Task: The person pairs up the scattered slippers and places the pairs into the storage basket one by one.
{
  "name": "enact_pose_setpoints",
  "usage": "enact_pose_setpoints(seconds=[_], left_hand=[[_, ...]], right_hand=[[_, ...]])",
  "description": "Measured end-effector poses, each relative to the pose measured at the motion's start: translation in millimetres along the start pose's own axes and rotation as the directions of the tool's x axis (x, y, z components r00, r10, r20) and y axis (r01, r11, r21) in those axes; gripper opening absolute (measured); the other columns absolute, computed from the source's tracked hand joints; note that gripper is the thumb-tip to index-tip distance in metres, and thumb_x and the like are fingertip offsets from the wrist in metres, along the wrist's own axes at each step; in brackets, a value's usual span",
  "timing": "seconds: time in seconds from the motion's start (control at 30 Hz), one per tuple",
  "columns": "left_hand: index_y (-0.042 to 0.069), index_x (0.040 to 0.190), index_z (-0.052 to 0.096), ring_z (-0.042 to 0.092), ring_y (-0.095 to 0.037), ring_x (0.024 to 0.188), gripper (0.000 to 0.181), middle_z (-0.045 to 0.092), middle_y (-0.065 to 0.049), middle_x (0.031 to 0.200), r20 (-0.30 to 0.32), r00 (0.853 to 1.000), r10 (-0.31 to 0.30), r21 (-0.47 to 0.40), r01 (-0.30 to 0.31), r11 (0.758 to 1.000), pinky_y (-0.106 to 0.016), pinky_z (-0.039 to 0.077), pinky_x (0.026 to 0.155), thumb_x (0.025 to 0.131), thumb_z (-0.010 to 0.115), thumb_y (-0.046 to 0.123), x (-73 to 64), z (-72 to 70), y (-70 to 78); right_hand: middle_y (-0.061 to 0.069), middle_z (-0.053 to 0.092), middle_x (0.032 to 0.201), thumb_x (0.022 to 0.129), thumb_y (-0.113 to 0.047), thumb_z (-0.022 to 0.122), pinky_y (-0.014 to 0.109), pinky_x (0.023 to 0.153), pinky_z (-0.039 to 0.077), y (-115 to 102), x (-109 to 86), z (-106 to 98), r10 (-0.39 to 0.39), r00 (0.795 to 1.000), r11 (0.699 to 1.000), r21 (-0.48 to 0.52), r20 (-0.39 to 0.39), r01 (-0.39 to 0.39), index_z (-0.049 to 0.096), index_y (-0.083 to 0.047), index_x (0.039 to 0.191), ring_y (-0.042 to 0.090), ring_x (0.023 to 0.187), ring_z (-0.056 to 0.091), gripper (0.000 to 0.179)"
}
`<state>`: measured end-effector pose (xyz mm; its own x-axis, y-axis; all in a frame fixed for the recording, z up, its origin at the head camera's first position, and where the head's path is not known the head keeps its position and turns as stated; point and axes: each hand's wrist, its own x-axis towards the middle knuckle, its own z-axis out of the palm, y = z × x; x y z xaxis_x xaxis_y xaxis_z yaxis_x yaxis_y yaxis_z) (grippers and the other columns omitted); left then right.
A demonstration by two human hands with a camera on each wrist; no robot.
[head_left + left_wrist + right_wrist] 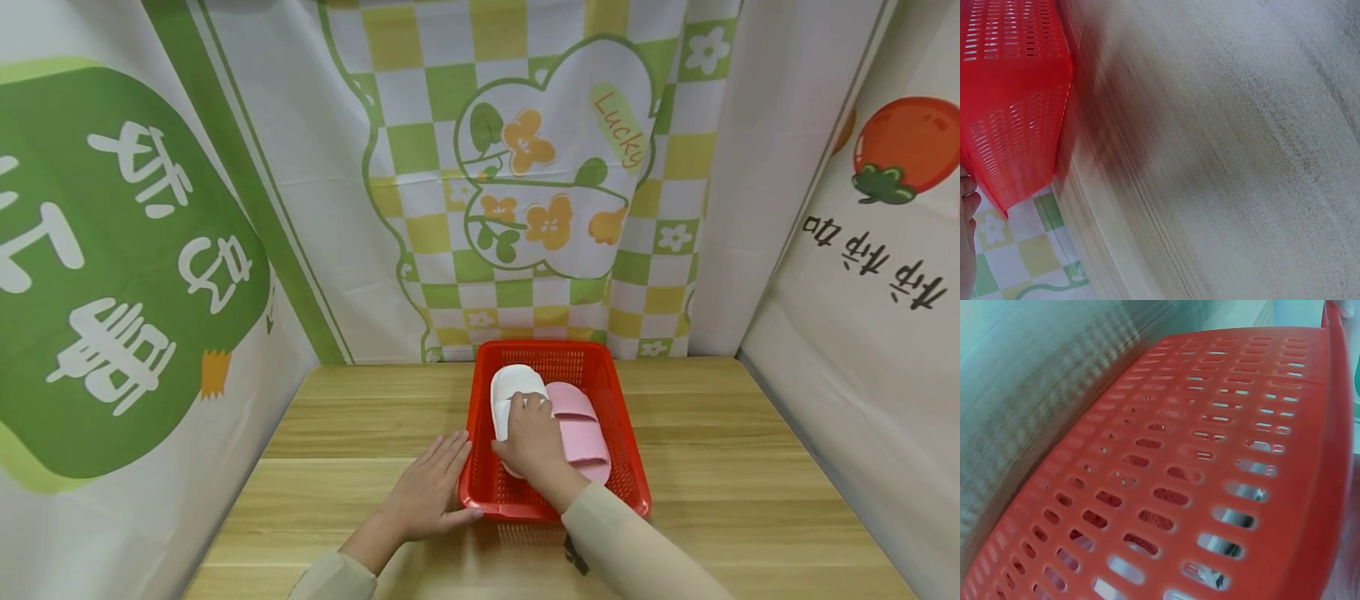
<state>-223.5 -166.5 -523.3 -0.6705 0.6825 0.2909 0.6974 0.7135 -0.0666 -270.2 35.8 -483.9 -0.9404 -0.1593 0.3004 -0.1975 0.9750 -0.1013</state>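
Note:
A red plastic basket (632,446) with slotted walls stands on the wooden table. In it lie a white slipper (516,380) on the left and pink slippers (581,440) beside it, overlapping lengthwise. My right hand (534,442) reaches into the basket and grips the white slipper, thumb at its left edge and fingers bent over its upper; the hand covers much of it. Outside, my left hand (431,492) rests against the basket's left rim, fingers extended. Its fingertips (969,199) show at the edge of the left wrist view. The basket wall (1310,512) fills most of the right wrist view.
The wooden table (360,433) extends to both sides of the basket. Behind it hangs a green and yellow checked cloth (510,308), close to the basket's far rim. Printed white cloth walls (847,350) border the table on the left and right.

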Motion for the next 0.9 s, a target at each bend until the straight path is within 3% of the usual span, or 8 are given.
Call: enact_pose_setpoints(seconds=[0.33,0.9], left_hand=[[-0.007,0.145,0.037,0.026,-0.030,0.142,0.092,0.032,-0.021,0.153,-0.023,1.000,0.010,0.010,-0.010,1.000,-0.042,0.021,0.115,0.091,0.042,0.067,-0.3,2.7,-0.8],[-0.007,0.145,0.038,0.029,-0.032,0.141,0.092,0.033,-0.022,0.152,-0.034,0.999,0.017,0.014,-0.016,1.000,-0.044,0.022,0.114,0.091,0.042,0.067,0.3,1.7,-0.1]], right_hand=[[0.023,0.054,0.105,0.070,-0.049,0.079,0.045,0.073,0.056,-2.5,6.6,9.0,0.058,0.997,0.998,-0.026,0.048,-0.056,0.050,0.003,0.116,0.036,0.096,0.055,0.075],[0.025,0.054,0.107,0.071,-0.055,0.077,0.043,0.067,0.057,-8.9,10.4,16.3,0.058,0.995,0.993,-0.104,0.080,-0.050,0.051,0.003,0.114,0.038,0.099,0.055,0.077]])
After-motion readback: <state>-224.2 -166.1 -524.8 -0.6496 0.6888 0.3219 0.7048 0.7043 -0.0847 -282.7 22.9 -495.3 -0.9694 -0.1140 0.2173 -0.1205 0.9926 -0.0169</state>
